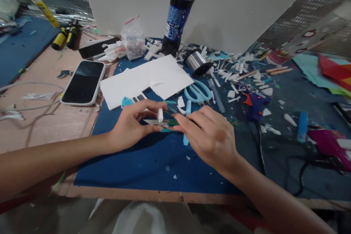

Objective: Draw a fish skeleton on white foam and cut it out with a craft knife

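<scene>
My left hand (133, 120) pinches a small white piece (160, 115), which looks like foam board, between thumb and fingers. My right hand (212, 135) is closed around a green-handled craft knife (151, 121). Its pointed blade reaches left, against or just beside the white piece; contact is hard to make out. Most of the handle is hidden under my right fingers. Both hands are held over a dark blue board (131, 172). A light blue strip (186, 139) lies under the knife, partly covered by my right hand. Beyond it rest light blue scissors (199, 91).
White sheets (145, 76) lie behind my hands, with a phone (83, 82) to their left. A bottle of dark drink (177, 18), a wire spool (197, 62) and many white scraps (233, 67) are at the back. Glue guns, one blue (256, 106), one magenta (331, 144), trail cords right.
</scene>
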### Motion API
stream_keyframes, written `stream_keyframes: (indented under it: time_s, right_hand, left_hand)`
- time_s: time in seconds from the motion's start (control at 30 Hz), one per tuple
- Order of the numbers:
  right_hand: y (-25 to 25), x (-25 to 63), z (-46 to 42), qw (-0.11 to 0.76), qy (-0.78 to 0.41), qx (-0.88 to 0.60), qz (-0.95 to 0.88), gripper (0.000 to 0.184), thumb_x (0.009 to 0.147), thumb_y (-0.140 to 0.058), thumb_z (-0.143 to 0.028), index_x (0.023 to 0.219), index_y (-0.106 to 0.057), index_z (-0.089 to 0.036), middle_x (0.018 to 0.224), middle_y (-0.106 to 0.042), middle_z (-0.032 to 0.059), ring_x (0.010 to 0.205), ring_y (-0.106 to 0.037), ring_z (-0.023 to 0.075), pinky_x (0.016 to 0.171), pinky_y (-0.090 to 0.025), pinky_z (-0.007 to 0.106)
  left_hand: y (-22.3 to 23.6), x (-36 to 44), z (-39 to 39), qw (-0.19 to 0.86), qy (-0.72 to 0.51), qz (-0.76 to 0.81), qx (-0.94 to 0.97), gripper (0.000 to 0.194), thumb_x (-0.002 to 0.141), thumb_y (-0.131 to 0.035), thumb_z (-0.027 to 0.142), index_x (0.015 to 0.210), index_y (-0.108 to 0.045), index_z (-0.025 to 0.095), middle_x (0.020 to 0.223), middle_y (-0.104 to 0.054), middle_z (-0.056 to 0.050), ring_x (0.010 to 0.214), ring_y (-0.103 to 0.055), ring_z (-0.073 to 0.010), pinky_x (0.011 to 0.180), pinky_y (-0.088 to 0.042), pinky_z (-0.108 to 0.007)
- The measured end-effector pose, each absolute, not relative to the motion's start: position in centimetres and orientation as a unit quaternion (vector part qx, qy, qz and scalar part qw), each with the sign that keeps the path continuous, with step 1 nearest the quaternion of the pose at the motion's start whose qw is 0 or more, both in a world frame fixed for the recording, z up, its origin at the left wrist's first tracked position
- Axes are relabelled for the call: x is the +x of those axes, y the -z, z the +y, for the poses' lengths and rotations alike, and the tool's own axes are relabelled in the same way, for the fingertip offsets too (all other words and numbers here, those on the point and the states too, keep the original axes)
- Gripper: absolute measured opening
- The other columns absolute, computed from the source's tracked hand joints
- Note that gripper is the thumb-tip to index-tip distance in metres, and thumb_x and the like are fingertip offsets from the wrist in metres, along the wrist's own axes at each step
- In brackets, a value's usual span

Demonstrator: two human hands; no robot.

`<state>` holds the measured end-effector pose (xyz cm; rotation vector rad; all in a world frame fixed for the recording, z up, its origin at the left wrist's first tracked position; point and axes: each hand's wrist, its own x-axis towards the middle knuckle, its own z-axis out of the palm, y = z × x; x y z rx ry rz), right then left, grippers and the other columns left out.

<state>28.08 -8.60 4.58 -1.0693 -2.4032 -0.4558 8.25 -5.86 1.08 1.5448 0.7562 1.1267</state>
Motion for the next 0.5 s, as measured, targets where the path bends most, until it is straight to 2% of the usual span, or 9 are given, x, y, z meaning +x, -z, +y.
stream_keyframes:
  time_s: [0.17,0.3,0.5]
  right_hand:
    - [-4.54,28.07,-8.77,0.239,0.166,-0.395,-0.871,0.016,0.084,-0.059,-0.026,0.088,-0.067,-0.013,0.058,-0.055,0.002,0.061,-0.044,0.0126,0.056,-0.034,0.026]
    - [-4.34,28.13,-8.64,0.253,0.164,-0.407,-0.862,0.016,0.084,-0.058,-0.025,0.089,-0.068,-0.013,0.058,-0.054,0.0019,0.06,-0.043,0.0121,0.057,-0.035,0.026]
    - [-3.95,28.07,-8.5,0.268,0.163,-0.414,-0.854,0.015,0.083,-0.059,-0.023,0.088,-0.068,-0.012,0.057,-0.053,0.0018,0.06,-0.043,0.0122,0.057,-0.036,0.026]
  left_hand:
    - [-1.2,8.19,-5.92,0.507,-0.461,0.313,0.658,0.042,0.067,-0.076,0.01,0.105,-0.063,0.02,0.101,-0.068,-0.004,0.089,-0.065,-0.0147,0.079,-0.058,-0.024]
    - [-1.27,8.28,-5.83,0.532,-0.448,0.333,0.637,0.055,0.067,-0.077,0.014,0.118,-0.057,0.02,0.11,-0.067,-0.007,0.1,-0.063,-0.0184,0.084,-0.056,-0.027]
    - [-0.95,8.38,-5.79,0.559,-0.438,0.376,0.596,0.036,0.065,-0.078,0.019,0.099,-0.067,0.013,0.094,-0.071,-0.008,0.089,-0.067,-0.0202,0.078,-0.059,-0.029]
